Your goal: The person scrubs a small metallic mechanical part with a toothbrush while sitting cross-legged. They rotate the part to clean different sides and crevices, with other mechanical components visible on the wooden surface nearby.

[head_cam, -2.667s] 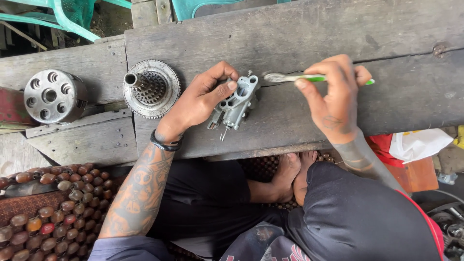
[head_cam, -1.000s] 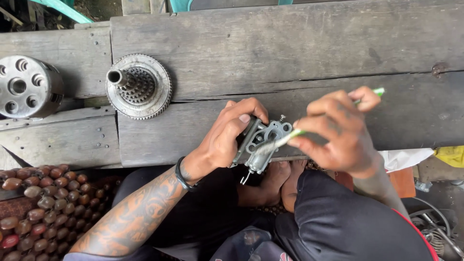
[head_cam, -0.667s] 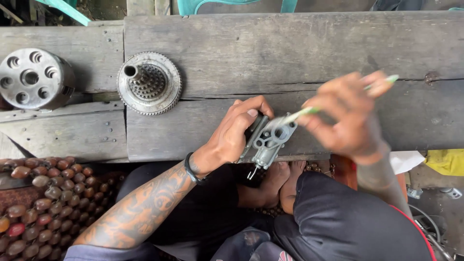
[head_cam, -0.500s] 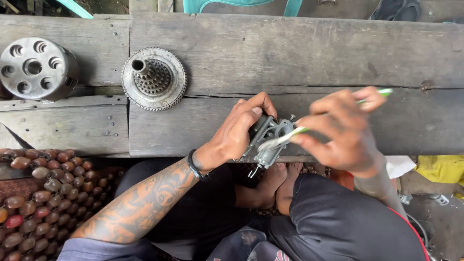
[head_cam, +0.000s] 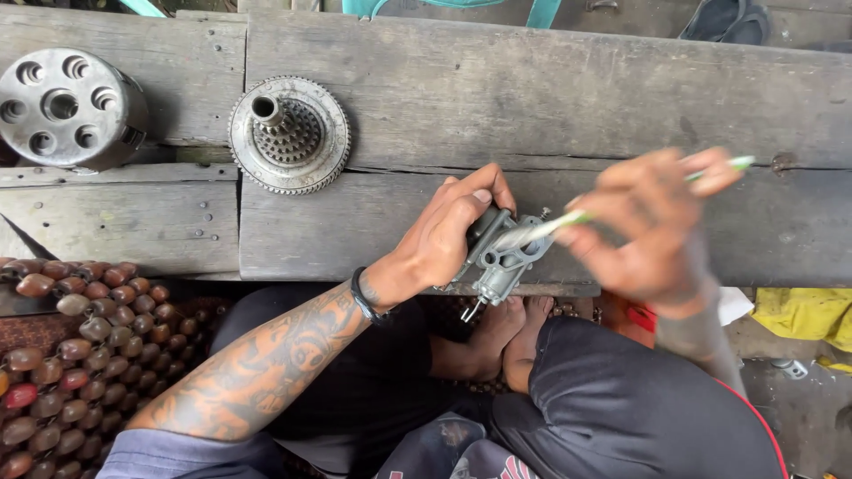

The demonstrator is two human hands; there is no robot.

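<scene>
Weathered grey planks (head_cam: 550, 98) make up the work surface, split by long cracks and marked with dark stains, and a person sits cross-legged at their near edge with bare feet tucked beneath.

From the head camera, the small grey metal casting (head_cam: 504, 257), a carburettor-like body with ports and a thin pin hanging below, sits just off the planks' near edge. The left hand (head_cam: 448, 232) is clenched around its left side, thumb on top. The right hand (head_cam: 652, 232) is blurred with motion; its fingers pinch a thin tool with a green handle (head_cam: 621, 200), whose tip rests in the top of the casting.

Half a second ago the green handle lay lower and closer to the right hand's knuckles; now it angles up and to the right, while the casting has kept its place in the left grip. That suggests a scrubbing or probing stroke under way inside a port.

Left of the casting, on the planks, stands a toothed round gear hub (head_cam: 289, 133) with a central tube. Farther left sits a drum with round holes (head_cam: 62, 105). Below the planks, to the left, lies a brown beaded seat mat (head_cam: 62, 355); to the right, a yellow cloth (head_cam: 803, 312).
</scene>
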